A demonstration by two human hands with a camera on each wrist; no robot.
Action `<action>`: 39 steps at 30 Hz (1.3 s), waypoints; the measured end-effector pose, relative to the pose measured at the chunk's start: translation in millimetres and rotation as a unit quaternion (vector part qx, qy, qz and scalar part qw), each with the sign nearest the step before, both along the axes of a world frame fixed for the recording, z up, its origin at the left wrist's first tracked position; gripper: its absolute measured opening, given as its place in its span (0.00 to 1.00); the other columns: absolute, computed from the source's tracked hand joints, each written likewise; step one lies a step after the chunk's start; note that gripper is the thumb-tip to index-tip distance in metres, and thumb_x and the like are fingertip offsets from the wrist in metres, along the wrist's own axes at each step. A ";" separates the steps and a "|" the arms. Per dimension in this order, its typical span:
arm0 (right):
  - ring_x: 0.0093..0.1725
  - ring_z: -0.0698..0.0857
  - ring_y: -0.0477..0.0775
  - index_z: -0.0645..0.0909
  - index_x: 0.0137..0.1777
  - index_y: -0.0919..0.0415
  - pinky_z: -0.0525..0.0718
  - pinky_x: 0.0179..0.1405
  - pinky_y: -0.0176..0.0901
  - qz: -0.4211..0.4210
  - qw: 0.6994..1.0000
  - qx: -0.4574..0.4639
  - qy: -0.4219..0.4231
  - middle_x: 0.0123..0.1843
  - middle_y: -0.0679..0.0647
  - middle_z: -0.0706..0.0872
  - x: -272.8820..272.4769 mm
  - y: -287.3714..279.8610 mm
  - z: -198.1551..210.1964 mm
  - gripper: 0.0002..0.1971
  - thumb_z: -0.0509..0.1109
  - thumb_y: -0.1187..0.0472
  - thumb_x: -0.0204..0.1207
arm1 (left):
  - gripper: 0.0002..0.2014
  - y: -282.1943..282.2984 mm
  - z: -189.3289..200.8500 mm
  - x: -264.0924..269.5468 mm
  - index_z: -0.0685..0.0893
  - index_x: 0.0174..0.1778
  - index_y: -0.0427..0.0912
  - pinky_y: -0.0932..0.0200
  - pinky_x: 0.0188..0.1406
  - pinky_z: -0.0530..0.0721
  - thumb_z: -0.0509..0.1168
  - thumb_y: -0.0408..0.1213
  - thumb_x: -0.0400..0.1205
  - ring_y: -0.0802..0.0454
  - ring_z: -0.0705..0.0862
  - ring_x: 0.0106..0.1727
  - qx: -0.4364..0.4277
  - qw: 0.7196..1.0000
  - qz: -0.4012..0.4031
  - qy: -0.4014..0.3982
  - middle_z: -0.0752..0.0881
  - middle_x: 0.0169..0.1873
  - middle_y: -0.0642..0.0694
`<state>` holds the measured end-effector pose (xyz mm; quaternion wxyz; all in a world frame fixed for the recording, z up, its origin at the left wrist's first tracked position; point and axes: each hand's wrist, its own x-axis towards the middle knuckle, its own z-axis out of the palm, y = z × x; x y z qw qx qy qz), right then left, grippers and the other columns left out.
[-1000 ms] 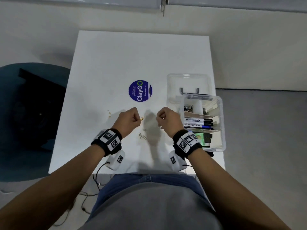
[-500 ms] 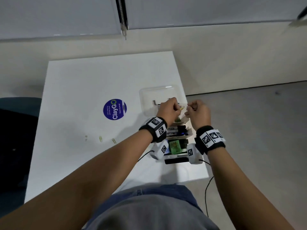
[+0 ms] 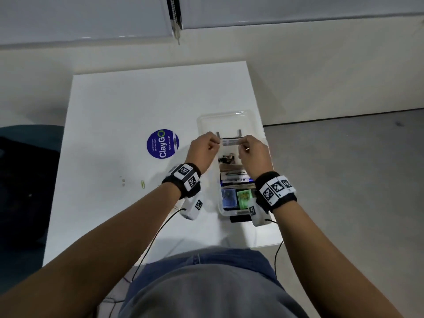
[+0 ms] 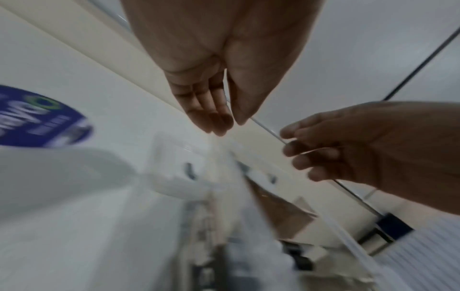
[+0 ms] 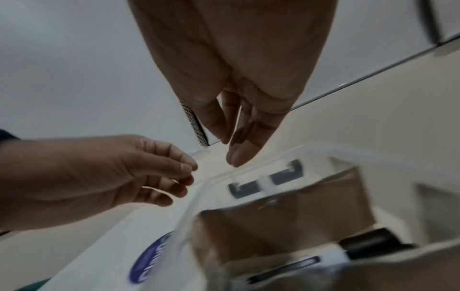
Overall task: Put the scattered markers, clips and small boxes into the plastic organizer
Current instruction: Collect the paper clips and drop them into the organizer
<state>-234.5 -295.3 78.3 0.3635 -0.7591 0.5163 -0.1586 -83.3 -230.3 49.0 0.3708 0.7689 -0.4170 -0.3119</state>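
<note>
Plastic organizer (image 3: 259, 149) sits at the right edge of my white table (image 3: 137, 104), its clear lid (image 3: 226, 121) lying open flat behind it. Both my hands hover over its far end. My left hand (image 3: 203, 150) has fingers bent inward, tips close to the thumb; in the left wrist view nothing shows between them, so I cannot tell if it pinches a clip. My right hand (image 3: 253, 154) is the same: thumb and fingertips drawn together, maybe something tiny there, too small to confirm. The hands are near each other, not touching. Inside the organizer: binder clips (image 3: 227, 158) in the far compartment, markers (image 3: 234, 177) in the middle one, a blue small box (image 3: 229, 197) and a green small box (image 3: 244, 197) side by side in the near one. One paper clip (image 3: 143, 184) lies on the table left of my left wrist, well apart from the organizer. A round blue ClayGo sticker (image 3: 163, 144) is stuck to the table left of the lid.
</note>
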 end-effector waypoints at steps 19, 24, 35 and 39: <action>0.59 0.82 0.66 0.75 0.66 0.66 0.82 0.53 0.55 0.301 0.911 0.094 0.265 0.65 0.63 0.75 109.4 169.9 -122.4 0.15 0.59 0.68 0.80 | 0.17 167.9 -106.3 137.9 0.75 0.62 0.36 0.43 0.57 0.80 0.67 0.39 0.81 0.35 0.81 0.61 0.326 0.927 0.135 -0.128 0.76 0.62 0.34; 0.57 0.83 0.63 0.79 0.64 0.58 0.81 0.57 0.47 0.307 0.906 0.122 0.264 0.61 0.59 0.76 107.9 171.5 -127.3 0.16 0.60 0.63 0.77 | 0.12 167.8 -115.1 138.9 0.76 0.60 0.33 0.42 0.57 0.81 0.63 0.30 0.81 0.34 0.80 0.59 0.324 0.932 0.068 -0.146 0.78 0.60 0.32; 0.57 0.83 0.66 0.74 0.63 0.65 0.78 0.46 0.50 0.275 0.916 0.083 0.279 0.60 0.62 0.81 133.9 158.5 -121.7 0.12 0.61 0.67 0.81 | 0.05 174.2 -108.0 152.9 0.79 0.52 0.36 0.55 0.40 0.78 0.61 0.27 0.81 0.47 0.76 0.41 0.267 0.954 -0.041 -0.127 0.78 0.51 0.38; 0.64 0.77 0.64 0.73 0.67 0.68 0.79 0.49 0.53 0.269 0.905 0.059 0.325 0.68 0.64 0.73 135.8 163.7 -124.2 0.15 0.60 0.68 0.81 | 0.05 172.7 -109.8 153.9 0.72 0.51 0.39 0.61 0.30 0.71 0.57 0.27 0.82 0.48 0.78 0.40 0.260 0.961 -0.016 -0.088 0.78 0.39 0.47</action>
